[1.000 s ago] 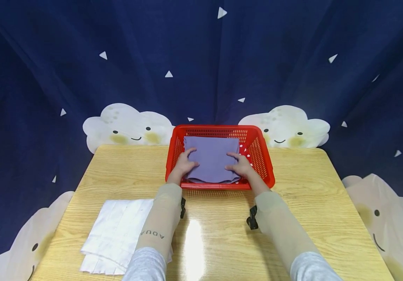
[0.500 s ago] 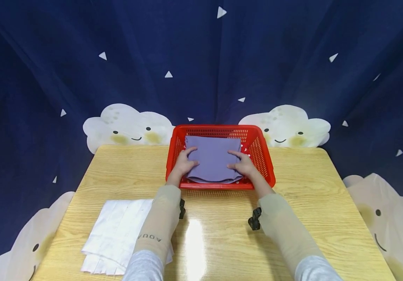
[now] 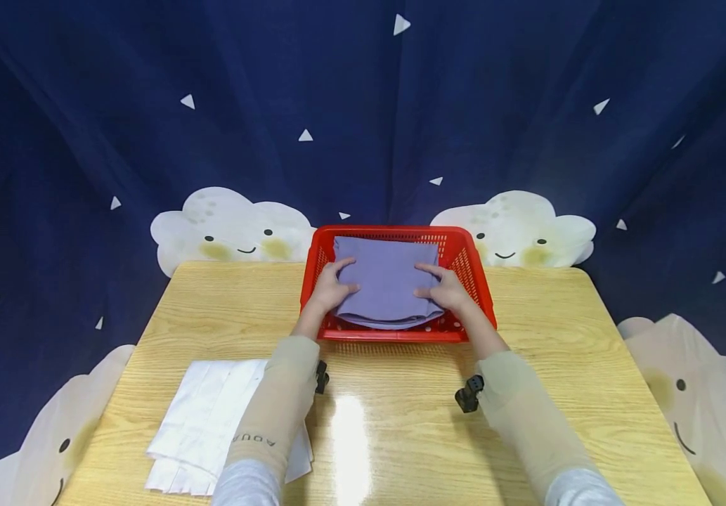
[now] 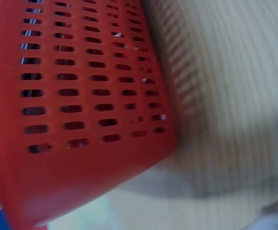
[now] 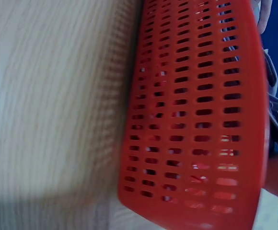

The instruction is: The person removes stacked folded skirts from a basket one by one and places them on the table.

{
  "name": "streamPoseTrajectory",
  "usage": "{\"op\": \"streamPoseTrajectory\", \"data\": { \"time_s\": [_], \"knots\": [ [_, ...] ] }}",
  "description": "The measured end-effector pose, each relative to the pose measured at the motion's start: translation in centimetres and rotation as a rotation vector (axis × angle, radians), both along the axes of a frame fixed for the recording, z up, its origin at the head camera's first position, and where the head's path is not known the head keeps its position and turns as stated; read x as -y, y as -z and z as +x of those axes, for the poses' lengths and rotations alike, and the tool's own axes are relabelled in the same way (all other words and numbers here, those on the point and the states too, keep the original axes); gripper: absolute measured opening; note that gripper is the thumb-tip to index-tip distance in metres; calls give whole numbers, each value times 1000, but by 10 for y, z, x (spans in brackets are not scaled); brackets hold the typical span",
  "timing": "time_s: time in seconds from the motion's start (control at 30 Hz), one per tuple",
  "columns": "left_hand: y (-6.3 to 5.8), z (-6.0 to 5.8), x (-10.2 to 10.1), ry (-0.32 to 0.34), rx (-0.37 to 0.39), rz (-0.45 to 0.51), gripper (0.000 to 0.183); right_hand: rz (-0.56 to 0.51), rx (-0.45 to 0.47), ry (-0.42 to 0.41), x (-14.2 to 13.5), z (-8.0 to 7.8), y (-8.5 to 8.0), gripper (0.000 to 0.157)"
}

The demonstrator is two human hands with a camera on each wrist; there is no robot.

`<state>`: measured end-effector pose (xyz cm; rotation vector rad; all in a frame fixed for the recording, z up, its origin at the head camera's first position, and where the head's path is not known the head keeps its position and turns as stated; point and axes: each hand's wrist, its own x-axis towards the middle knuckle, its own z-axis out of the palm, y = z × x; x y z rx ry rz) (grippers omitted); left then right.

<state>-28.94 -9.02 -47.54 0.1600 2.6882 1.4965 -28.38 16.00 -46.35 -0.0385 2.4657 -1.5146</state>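
Folded purple cloth [image 3: 386, 274]: flat between the two hands, inside the outline of the red slotted basket [image 3: 394, 336]. Left hand [image 3: 329, 288] holds its left side, right hand [image 3: 454, 289] its right side. On each, thumb and forefinger are spread wide over the top face; remaining fingers hidden, so their curl cannot be told.

Change over the last second: cloth looks larger and its far edge sits further up, close to the basket's far wall; consistent with a lift. Right hand has shifted outward and slightly forward; gap between hands a little wider. Red polka-dot fabric [image 3: 443, 324], earlier showing beside the right hand, now shows chiefly below the cloth's near edge.

Around the hands: basket unmoved, standing on the wood-grain table [image 3: 413, 450]. Right wrist view shows dark cloth folds just past the basket rim.

Nearer the body than the left hand: folded white cloth [image 3: 211, 414], unmoved, partly behind the left forearm; more of its right corner now uncovered as that forearm has swung outward.

Beyond both hands: navy curtain [image 3: 388, 91] with white triangles, smiling cloud shapes [image 3: 230, 228] along the table's far edge; same as before.
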Motion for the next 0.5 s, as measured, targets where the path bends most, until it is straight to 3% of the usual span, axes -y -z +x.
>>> {"op": "streamPoseTrajectory", "data": {
  "time_s": [0.2,0.5],
  "knots": [
    [-18,6,1,9,-39,-1,55,-25,-12,14,-1,7,-18,59],
    [-38,23,5,-11,-51,48,55,-21,-24,-8,-3,19,-37,58]
  ]
}}
